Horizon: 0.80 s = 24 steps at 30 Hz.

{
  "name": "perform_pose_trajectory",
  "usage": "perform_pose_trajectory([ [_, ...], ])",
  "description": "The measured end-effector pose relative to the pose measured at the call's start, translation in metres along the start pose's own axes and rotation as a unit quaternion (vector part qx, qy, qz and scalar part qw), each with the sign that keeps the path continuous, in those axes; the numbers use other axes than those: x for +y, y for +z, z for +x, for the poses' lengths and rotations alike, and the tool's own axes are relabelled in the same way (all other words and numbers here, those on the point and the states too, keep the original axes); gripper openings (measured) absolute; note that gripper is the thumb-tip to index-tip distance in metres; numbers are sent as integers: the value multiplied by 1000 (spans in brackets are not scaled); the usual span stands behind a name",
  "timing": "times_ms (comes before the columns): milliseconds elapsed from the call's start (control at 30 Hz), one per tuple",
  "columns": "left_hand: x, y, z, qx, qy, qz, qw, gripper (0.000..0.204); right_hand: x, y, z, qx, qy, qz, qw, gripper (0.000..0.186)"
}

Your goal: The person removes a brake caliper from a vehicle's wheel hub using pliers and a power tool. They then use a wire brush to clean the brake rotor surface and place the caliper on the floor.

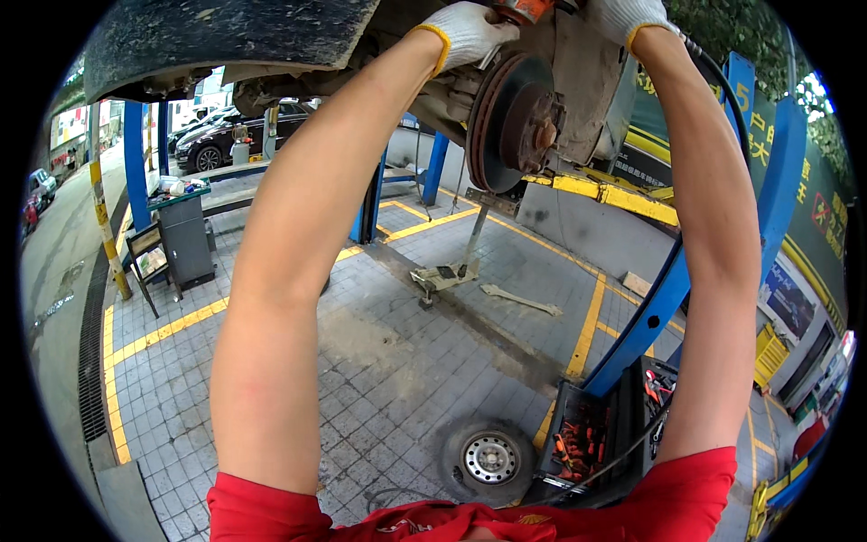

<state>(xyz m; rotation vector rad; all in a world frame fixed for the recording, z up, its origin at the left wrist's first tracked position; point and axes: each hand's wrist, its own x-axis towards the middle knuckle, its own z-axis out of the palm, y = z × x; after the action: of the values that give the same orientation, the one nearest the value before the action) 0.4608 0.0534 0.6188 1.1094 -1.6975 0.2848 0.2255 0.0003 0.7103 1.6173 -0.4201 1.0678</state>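
My left hand (470, 36), in a white knit glove with a yellow cuff, grips an orange tool (522, 11) at the top centre. My right hand (623, 16), also gloved, is closed at the tool's right end, partly cut off by the top edge. A black hose (731, 90) hangs down beside that hand. Just below the tool is a rusty brake disc with hub (510, 117), in front of a grimy wheel arch liner (591, 117). A dark, dirty body panel (226, 41) spans the upper left, above my left forearm.
Blue lift posts (777, 199) and yellow arms (614, 194) flank the raised car. Below are a loose wheel (488, 461), an open toolbox (578, 434), and a metal stand (442, 278) on tiles. A grey cabinet (181, 244), chair (153, 262) and parked car (208, 149) stand left.
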Motion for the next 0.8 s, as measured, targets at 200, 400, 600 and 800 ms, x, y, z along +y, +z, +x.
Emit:
perform_pose_trajectory([
  [200, 2, -1, -11, 33, -44, 50, 997, 32, -7, 7, 17, -29, -29, -67, 997, 25],
  [400, 6, -6, -3, 29, -54, 171, 983, 39, -10, 11, 28, -67, -44, -59, 995, 27],
  [600, 0, -4, 5, 17, -46, 222, 974, 43, -7, 22, 19, -94, -13, -10, 995, 28],
  [800, -6, -11, 0, 5, -46, 162, 986, 45, -10, 25, 9, -90, -12, 24, 996, 27],
])
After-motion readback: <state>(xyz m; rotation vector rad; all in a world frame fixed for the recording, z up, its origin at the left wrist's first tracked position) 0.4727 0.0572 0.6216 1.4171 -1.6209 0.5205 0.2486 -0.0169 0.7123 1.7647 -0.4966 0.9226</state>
